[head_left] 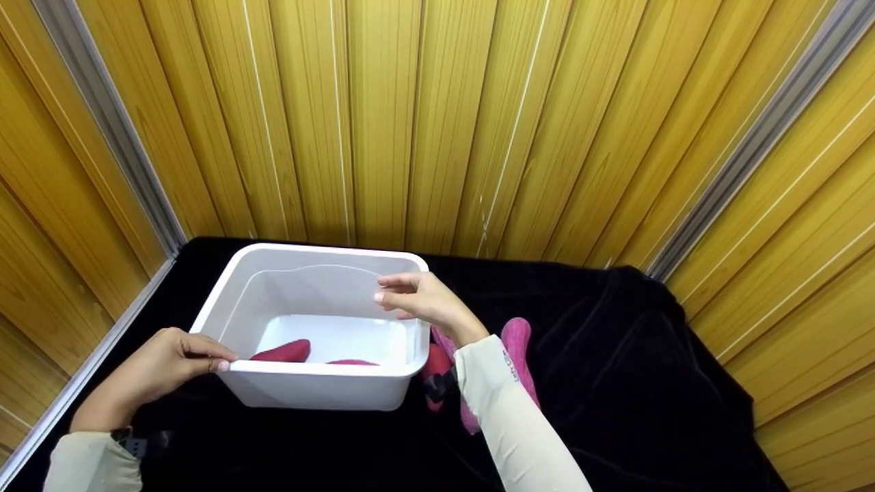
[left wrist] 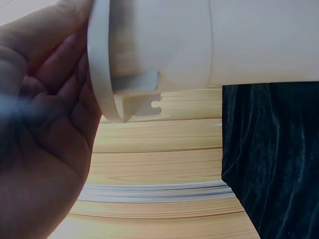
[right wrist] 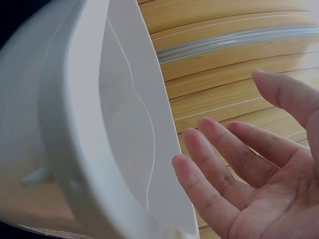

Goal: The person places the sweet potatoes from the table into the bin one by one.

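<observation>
A white plastic bin stands on the black cloth, tipped a little toward the camera in the head view. My left hand pinches its rim near the front left corner, thumb on one side and fingers on the other, as the left wrist view also shows of the rim. Over the right side of the bin is my right hand, fingers spread and loosely bent, holding nothing. In the right wrist view its fingers stand apart from the bin wall. Inside the bin lie a red rounded piece and a pink one, mostly hidden by the front wall.
Right of the bin, partly behind my right forearm, lie a pink textured, elongated soft thing and a red and black thing. Black cloth covers the surface. Yellow wood-look panels wall in the back and sides.
</observation>
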`<action>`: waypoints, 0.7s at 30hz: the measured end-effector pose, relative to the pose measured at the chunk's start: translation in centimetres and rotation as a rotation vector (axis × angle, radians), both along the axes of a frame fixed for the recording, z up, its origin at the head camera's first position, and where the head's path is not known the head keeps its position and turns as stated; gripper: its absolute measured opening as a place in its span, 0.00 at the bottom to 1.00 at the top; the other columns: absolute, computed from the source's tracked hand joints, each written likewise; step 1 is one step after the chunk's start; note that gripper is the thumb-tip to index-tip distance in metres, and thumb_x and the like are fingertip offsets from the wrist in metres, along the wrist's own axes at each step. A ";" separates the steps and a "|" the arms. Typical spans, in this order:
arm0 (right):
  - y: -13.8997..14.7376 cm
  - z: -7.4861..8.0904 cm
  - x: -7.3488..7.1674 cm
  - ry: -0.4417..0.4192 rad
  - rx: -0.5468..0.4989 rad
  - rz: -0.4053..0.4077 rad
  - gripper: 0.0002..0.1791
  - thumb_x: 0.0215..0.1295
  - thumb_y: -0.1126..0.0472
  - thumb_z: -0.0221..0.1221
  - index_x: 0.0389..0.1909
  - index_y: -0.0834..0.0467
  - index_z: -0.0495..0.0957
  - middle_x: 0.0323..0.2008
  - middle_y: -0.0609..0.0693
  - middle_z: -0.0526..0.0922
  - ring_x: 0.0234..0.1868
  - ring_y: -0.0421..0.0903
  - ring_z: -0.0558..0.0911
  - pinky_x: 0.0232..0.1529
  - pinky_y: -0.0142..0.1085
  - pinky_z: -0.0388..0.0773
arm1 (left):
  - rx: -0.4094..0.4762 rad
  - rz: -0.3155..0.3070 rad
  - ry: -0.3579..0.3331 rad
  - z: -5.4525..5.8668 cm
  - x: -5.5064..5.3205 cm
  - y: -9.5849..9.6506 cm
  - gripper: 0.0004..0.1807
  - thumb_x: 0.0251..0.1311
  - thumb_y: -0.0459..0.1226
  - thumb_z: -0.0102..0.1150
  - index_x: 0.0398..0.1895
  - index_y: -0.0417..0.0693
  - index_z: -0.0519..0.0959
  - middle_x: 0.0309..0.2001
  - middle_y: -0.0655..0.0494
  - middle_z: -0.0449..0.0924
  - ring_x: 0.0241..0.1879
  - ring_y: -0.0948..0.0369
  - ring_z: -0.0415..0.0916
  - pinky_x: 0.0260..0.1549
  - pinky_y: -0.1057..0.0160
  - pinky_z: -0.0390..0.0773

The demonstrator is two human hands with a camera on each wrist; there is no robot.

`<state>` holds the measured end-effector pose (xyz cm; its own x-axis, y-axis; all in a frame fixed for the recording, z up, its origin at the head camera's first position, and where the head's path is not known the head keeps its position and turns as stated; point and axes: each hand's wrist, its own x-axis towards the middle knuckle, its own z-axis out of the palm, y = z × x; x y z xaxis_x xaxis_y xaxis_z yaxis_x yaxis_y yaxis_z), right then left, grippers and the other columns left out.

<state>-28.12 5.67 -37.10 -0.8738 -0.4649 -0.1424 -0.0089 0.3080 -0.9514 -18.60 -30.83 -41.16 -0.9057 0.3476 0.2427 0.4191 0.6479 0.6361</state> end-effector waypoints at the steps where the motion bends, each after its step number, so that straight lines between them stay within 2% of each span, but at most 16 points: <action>1: 0.1 0.0 0.0 0.001 0.000 -0.004 0.26 0.62 0.56 0.64 0.61 0.60 0.74 0.52 0.57 0.82 0.49 0.47 0.82 0.51 0.43 0.80 | 0.001 -0.002 -0.001 0.0 0.0 0.0 0.02 0.50 0.34 0.70 0.28 0.48 0.88 0.31 0.58 0.87 0.35 0.80 0.75 0.35 0.81 0.72; 6: 0.3 0.1 0.0 -0.001 0.003 -0.018 0.26 0.62 0.55 0.64 0.60 0.58 0.75 0.52 0.56 0.82 0.49 0.48 0.82 0.50 0.40 0.80 | 0.010 -0.004 -0.010 0.0 0.0 0.0 0.02 0.50 0.34 0.70 0.29 0.48 0.88 0.31 0.58 0.87 0.35 0.80 0.75 0.34 0.81 0.72; 13: 0.9 0.1 0.0 -0.004 -0.026 -0.031 0.26 0.61 0.55 0.64 0.60 0.59 0.75 0.51 0.56 0.83 0.51 0.50 0.82 0.53 0.46 0.79 | 0.025 -0.006 -0.032 0.0 0.0 0.0 0.03 0.51 0.34 0.69 0.29 0.46 0.88 0.32 0.58 0.87 0.35 0.79 0.74 0.34 0.80 0.73; 21: 2.1 -0.3 -0.1 0.018 -0.029 -0.062 0.26 0.61 0.55 0.64 0.60 0.60 0.75 0.50 0.56 0.83 0.50 0.49 0.81 0.50 0.44 0.80 | 0.022 -0.008 -0.030 0.0 0.0 -0.1 0.03 0.51 0.34 0.69 0.29 0.46 0.88 0.31 0.59 0.87 0.34 0.79 0.74 0.34 0.79 0.73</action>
<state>-28.19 7.72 -37.43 -0.9036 -0.4132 -0.1133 -0.0078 0.2803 -0.9599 -18.60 -30.91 -41.17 -0.9096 0.3501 0.2235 0.4053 0.6302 0.6622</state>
